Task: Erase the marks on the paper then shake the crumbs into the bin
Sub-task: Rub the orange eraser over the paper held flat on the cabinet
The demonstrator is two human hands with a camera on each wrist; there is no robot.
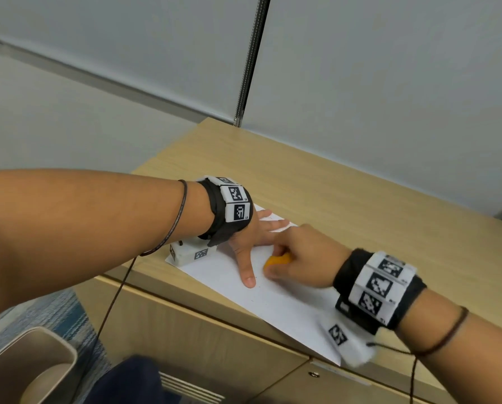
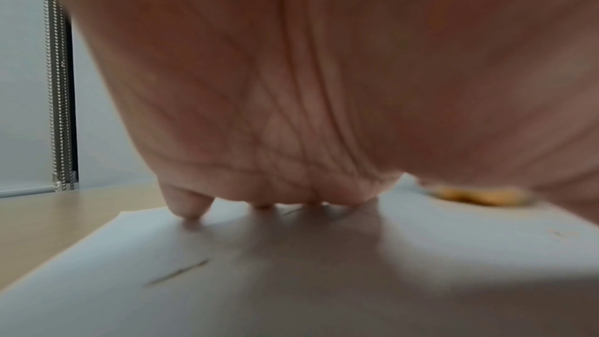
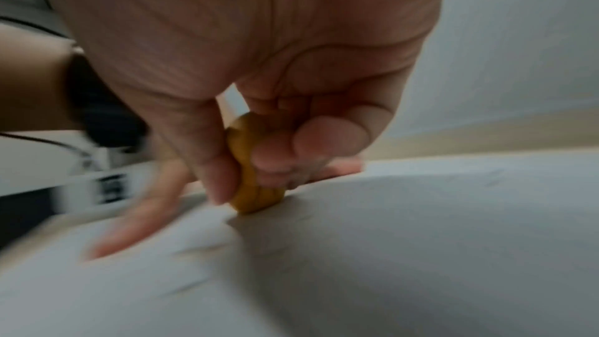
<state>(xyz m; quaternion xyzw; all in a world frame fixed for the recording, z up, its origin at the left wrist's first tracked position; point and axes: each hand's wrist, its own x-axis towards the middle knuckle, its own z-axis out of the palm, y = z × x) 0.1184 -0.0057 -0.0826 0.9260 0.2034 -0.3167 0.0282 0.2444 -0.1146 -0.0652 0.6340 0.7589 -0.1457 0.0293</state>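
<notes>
Head view: A flat-fingered left hand (image 1: 251,239) pins the white sheet of paper (image 1: 276,298) to the light wooden cabinet top (image 1: 346,196) so it will not slide; the right hand (image 1: 299,255) pinches a small orange eraser (image 1: 277,261) against the sheet. The beige bin (image 1: 25,365) waits near left, below.

Left wrist view: Spread fingertips (image 2: 189,210) press the paper beside a remaining pencil mark (image 2: 176,272).

Right wrist view: Thumb and curled fingers (image 3: 275,158) clamp the eraser upright, its edge on the paper; motion blur suggests rubbing.
</notes>
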